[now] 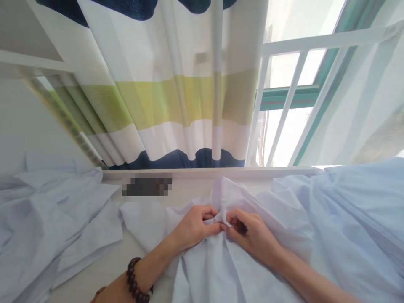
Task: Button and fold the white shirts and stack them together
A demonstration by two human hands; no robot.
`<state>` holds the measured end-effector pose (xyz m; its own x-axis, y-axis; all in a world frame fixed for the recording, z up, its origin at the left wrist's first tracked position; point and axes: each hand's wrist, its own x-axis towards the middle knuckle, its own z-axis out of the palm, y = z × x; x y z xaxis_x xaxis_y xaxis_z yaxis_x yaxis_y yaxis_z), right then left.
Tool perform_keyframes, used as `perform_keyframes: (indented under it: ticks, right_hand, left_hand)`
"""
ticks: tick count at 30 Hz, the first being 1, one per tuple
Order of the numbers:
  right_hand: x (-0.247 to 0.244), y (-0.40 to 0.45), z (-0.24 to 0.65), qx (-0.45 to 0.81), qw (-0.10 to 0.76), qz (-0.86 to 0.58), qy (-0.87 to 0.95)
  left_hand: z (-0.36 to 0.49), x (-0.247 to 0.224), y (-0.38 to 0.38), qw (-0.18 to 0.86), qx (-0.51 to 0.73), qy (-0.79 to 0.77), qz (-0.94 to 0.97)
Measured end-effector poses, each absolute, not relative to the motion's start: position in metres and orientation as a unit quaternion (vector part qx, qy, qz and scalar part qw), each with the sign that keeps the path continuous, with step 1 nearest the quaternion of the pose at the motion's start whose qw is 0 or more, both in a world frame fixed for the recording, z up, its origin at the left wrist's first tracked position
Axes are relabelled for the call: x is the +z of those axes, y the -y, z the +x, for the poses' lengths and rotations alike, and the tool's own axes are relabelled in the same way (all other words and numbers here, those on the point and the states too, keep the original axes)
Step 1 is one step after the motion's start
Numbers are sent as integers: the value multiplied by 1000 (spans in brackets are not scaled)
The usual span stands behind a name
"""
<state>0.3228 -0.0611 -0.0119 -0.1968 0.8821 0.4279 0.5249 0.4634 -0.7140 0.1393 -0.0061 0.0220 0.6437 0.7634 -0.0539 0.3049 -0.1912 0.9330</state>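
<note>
A white cloth garment (217, 269) lies spread and rumpled in front of me. My left hand (198, 225) pinches a fold of it between thumb and fingers, with a dark beaded bracelet (135, 282) on that wrist. Close against it, my right hand (249, 231) is closed on the same gathered fold, the fingertips of both hands nearly touching. A peak of the fabric stands up just beyond the fingers. Whether a button or other small part sits between the fingertips is hidden.
More white cloth (28, 219) is heaped at the left, and pale bluish-white fabric (356, 214) at the right. A blurred dark object (148, 186) lies near the back ledge. Behind stand a striped curtain (167, 101), a white railing (287, 105) and a green-framed window (290, 97).
</note>
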Motion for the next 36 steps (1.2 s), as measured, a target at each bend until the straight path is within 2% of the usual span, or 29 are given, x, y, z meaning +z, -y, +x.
perform_keyframes:
  ticks: [3, 7, 11, 14, 18, 27, 36]
  right_hand:
    - [-12, 59, 323, 233, 422, -475, 736]
    - [-9, 59, 324, 276, 424, -476, 719]
    - [-4, 59, 325, 412, 424, -480, 648]
    - [-1, 56, 327, 482, 442, -459, 601]
    - [3, 51, 332, 482, 482, -441, 584]
    - [-4, 52, 331, 521, 469, -460, 545]
    - [0, 53, 332, 411, 497, -464, 608]
  left_hand:
    - [135, 18, 4, 543, 213, -353, 732]
    - [136, 16, 6, 477, 237, -371, 761]
    - [138, 18, 8, 428, 239, -375, 787]
    - [137, 18, 8, 428, 239, -372, 788]
    - [136, 15, 7, 450, 243, -362, 780]
    - [134, 17, 4, 454, 204, -337, 800]
    - [136, 15, 5, 465, 208, -335, 793]
